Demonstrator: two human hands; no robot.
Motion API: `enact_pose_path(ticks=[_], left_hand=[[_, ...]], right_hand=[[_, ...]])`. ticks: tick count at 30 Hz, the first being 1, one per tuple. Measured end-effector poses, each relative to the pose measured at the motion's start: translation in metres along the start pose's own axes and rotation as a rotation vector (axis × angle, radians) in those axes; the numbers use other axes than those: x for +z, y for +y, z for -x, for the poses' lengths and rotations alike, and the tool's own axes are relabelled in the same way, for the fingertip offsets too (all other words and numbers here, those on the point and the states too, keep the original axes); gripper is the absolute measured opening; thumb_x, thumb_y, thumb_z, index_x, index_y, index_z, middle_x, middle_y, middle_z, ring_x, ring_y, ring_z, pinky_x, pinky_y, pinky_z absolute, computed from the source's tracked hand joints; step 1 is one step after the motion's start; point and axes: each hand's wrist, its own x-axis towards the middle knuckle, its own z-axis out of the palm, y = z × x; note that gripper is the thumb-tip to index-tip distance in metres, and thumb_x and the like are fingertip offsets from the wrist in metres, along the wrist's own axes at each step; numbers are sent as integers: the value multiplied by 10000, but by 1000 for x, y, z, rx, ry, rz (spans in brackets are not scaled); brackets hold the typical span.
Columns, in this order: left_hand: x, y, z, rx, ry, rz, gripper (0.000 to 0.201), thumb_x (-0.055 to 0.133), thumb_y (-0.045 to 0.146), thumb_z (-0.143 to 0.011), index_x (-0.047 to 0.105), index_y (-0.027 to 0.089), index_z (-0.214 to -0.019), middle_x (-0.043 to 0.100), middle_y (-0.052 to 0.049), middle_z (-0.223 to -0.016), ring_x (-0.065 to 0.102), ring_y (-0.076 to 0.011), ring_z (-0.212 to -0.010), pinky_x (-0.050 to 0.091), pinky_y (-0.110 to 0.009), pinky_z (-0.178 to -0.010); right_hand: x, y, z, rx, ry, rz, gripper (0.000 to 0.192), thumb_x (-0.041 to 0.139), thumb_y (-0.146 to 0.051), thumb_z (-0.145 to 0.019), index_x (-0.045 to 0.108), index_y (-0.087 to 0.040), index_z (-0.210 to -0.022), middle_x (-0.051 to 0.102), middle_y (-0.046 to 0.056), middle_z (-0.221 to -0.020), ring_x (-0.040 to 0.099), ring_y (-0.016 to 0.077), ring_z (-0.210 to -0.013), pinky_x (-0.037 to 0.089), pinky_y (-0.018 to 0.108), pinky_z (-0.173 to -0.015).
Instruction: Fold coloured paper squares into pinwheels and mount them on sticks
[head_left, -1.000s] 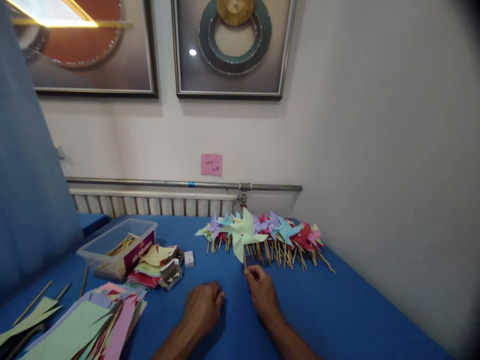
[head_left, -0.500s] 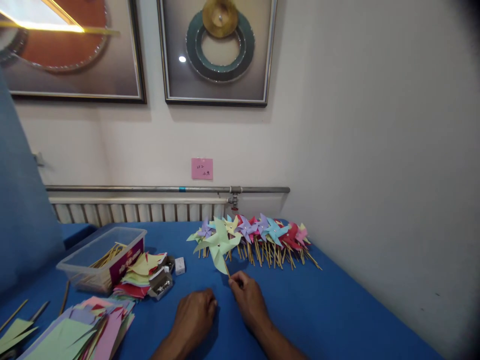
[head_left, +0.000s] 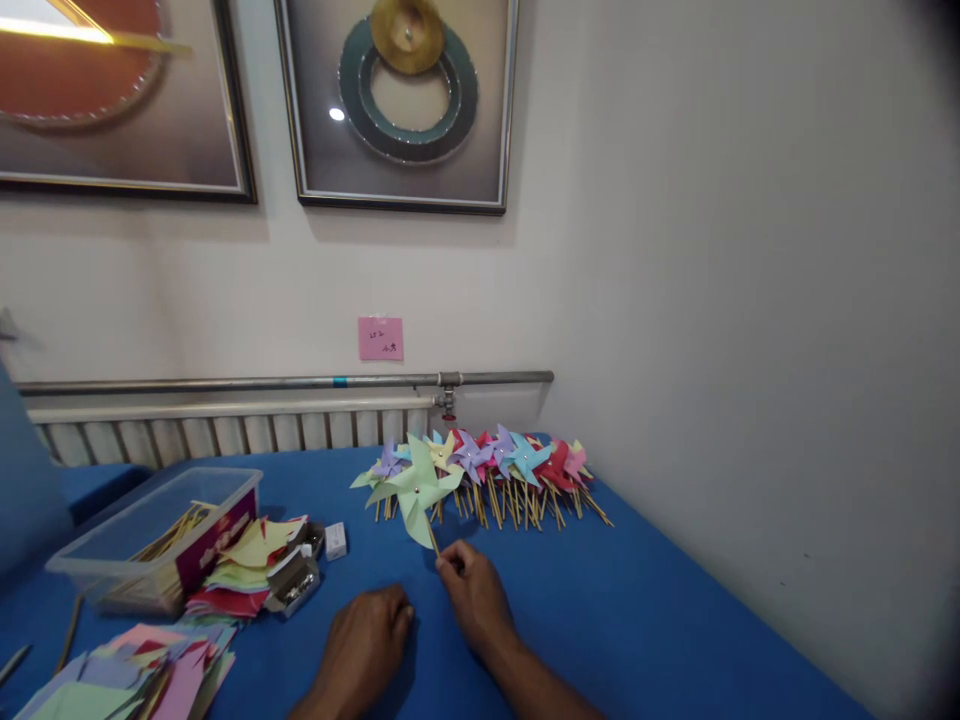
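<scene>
Between thumb and fingers, my right hand [head_left: 474, 592] pinches the thin wooden stick of a pale green paper pinwheel [head_left: 418, 490]. The pinwheel tilts up and to the left, its four blades facing me and a small pin at its centre. My left hand [head_left: 366, 638] rests on the blue cloth to the left with its fingers curled in; whatever they might hold is hidden. Behind the green pinwheel lies a row of finished pinwheels [head_left: 472, 455] in purple, blue, red, yellow and pink, their sticks pointing toward me.
A clear plastic box [head_left: 161, 540] with wooden sticks stands at the left. Beside it are coloured paper pieces [head_left: 251, 555], an opened small box of metal pins [head_left: 294, 585] and a small white box [head_left: 335, 541]. More cut paper [head_left: 142, 670] lies in front. A wall borders the table's right.
The view has turned slightly right, so everything sits further left in the picture. My right hand still holds the pinwheel, and my left hand stays curled on the cloth.
</scene>
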Motion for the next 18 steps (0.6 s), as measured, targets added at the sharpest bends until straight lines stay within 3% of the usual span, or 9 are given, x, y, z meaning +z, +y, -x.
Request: enact_pose_path(ticks=[12,15,18], left_hand=[[0,-1,1,-12,-23,2,255,442,284,-956,669,226,-854,756,-28,-884,680,-188,-859,341,-276,-692],[-3,1,2,-15,-33,-21,273,422,282,-963,672,219,-874,756,-40,-898,681,-191,-869,347,-277,-699],[-4,2,2,-8,-41,-35,289,403,278,-970,666,213,-872,753,-47,-896,679,-190,-857,350,-281,-699]], right_hand=[[-9,1,-4,-6,42,4,181,545,-298,-854,674,-197,-778,728,12,-753,644,167,-692,406,237,-620],[-36,9,-21,6,86,41,206,521,-302,-870,683,-197,-800,728,7,-725,661,183,-689,423,242,-611],[-87,25,-41,37,185,122,232,498,-309,-892,692,-195,-834,749,34,-797,678,211,-766,450,261,-673]])
